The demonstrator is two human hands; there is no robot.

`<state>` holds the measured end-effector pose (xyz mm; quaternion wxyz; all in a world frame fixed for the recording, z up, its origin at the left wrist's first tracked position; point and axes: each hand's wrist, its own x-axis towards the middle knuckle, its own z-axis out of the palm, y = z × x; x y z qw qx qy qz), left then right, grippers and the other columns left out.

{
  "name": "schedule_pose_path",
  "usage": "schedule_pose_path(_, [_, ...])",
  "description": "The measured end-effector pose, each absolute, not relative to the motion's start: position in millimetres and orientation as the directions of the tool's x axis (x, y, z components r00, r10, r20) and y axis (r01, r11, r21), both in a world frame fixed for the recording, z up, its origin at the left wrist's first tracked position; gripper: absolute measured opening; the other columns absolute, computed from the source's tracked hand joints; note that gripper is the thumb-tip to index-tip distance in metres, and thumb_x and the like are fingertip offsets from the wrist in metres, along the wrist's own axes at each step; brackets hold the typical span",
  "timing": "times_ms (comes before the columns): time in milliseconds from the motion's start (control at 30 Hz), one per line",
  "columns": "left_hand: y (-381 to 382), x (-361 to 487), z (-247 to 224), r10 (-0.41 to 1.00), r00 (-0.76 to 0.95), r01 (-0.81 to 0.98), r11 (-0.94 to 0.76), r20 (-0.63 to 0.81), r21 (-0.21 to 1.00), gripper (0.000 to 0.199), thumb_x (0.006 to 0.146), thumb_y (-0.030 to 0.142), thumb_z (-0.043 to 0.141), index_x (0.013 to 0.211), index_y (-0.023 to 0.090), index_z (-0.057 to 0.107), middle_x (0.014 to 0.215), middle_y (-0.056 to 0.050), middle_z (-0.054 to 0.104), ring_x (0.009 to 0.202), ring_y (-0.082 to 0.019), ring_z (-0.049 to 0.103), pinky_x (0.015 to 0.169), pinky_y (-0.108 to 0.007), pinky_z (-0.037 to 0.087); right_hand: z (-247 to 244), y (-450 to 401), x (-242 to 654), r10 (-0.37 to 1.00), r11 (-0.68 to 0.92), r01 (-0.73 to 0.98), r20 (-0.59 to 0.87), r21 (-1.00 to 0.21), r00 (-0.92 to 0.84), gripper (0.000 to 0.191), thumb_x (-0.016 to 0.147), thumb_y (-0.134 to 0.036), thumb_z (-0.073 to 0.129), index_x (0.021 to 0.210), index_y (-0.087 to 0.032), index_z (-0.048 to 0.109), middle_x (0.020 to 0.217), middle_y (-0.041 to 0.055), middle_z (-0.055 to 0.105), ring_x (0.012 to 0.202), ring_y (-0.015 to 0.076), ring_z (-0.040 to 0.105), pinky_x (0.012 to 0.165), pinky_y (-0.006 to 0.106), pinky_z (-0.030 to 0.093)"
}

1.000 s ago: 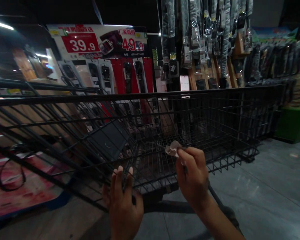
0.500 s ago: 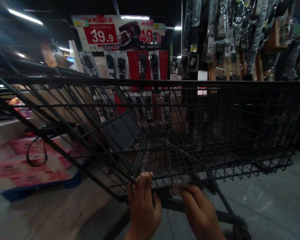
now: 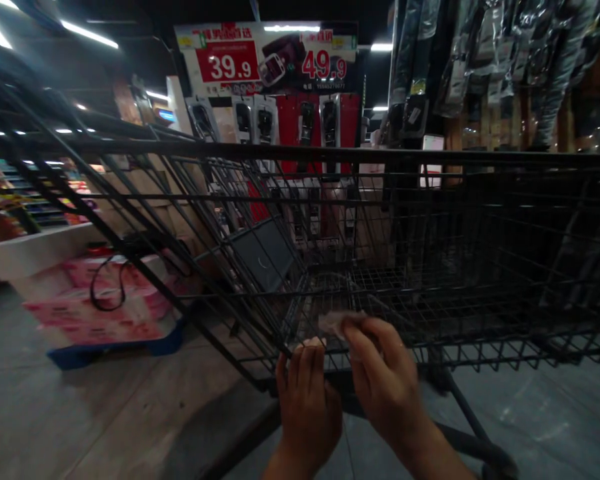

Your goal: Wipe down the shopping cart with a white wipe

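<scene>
Where my right hand (image 3: 387, 370) shows in the head view, thumb and fingers are pinched on a pale wad (image 3: 336, 323), too blurred for me to tell paper from cloth. Its loose end sticks out leftward past those fingertips, in front of the wires of the cart (image 3: 410, 156); from this far off I cannot tell whether it touches them. Left of the right fingers and a little lower, I have my left hand (image 3: 309, 410), its fingers bent over the low edge of the cart near the corner. How firmly they grasp that edge I cannot tell. My two hands are near each other but apart.

Up and left from the left fingertips, I make out a grey panel (image 3: 263, 257), tilted, behind slanted wires. Beyond all the fingers, past the cart, packaged belts (image 3: 330, 123) hang beneath a price sign (image 3: 230, 60). Well to the left of the left fingers, pink packs (image 3: 140, 303) sit on a blue pallet (image 3: 165, 340), with a black strap (image 3: 107, 309) looping down in front of them. Up and right of the right fingers hang plastic-wrapped goods (image 3: 493, 53).
</scene>
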<state>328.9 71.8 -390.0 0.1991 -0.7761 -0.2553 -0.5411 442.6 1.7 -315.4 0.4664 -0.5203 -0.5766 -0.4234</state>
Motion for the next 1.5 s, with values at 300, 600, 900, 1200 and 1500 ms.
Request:
schedule_pose_path(300, [66, 327, -384, 0.238, 0.323, 0.615, -0.788, 0.916, -0.013, 0.06, 0.079, 0.009, 0.046, 0.139, 0.015, 0.037, 0.113, -0.01, 0.067, 0.111, -0.024, 0.058, 0.109, -0.042, 0.026, -374, -25, 449, 0.373, 0.058, 0.998, 0.928, -0.033, 0.009, 0.025, 0.091, -0.01, 0.04, 0.097, -0.016, 0.064, 0.089, 0.0073, 0.064, 0.075, 0.0144, 0.064, 0.061, 0.024, 0.055])
schedule_pose_path(600, [62, 326, -381, 0.224, 0.315, 0.585, -0.811, 0.922, -0.002, 0.046, 0.083, 0.014, 0.041, 0.127, 0.011, 0.049, 0.112, -0.012, 0.066, 0.113, -0.023, 0.054, 0.112, -0.041, 0.023, -325, -32, 439, 0.261, 0.115, 0.992, 0.965, -0.058, 0.026, 0.022, 0.089, -0.01, 0.046, 0.104, -0.017, 0.06, 0.093, 0.0074, 0.057, 0.08, 0.0137, 0.061, 0.063, 0.024, 0.055])
schedule_pose_path(900, [55, 322, -381, 0.241, 0.337, 0.597, -0.802, 0.91, -0.008, 0.071, 0.077, 0.007, 0.041, 0.145, 0.012, 0.024, 0.119, -0.013, 0.064, 0.118, -0.025, 0.054, 0.109, -0.046, 0.031, -288, -1, 423, 0.212, 0.171, 0.982, 0.97, 0.084, -0.12, 0.023, 0.09, -0.01, 0.045, 0.104, -0.017, 0.062, 0.093, 0.0075, 0.06, 0.083, 0.0142, 0.06, 0.067, 0.024, 0.054])
schedule_pose_path(1200, [49, 296, -382, 0.232, 0.421, 0.55, -0.834, 0.877, -0.044, 0.064, 0.078, 0.001, 0.039, 0.141, 0.009, 0.033, 0.14, -0.018, 0.048, 0.139, -0.023, 0.034, 0.11, -0.046, 0.035, -336, -14, 435, 0.352, 0.119, 0.974, 0.909, 0.193, -0.223, 0.029, 0.089, -0.006, 0.038, 0.105, -0.014, 0.062, 0.093, 0.0093, 0.063, 0.082, 0.0157, 0.063, 0.07, 0.026, 0.056])
schedule_pose_path(1500, [61, 298, -362, 0.265, 0.402, 0.577, -0.817, 0.877, -0.017, 0.049, 0.081, 0.003, 0.041, 0.129, 0.011, 0.047, 0.118, -0.015, 0.064, 0.116, -0.022, 0.057, 0.106, -0.051, 0.036, -335, -39, 432, 0.408, 0.082, 0.995, 0.908, 0.062, -0.09, 0.026, 0.087, -0.005, 0.04, 0.096, -0.013, 0.063, 0.087, 0.0087, 0.062, 0.077, 0.0152, 0.061, 0.063, 0.025, 0.054])
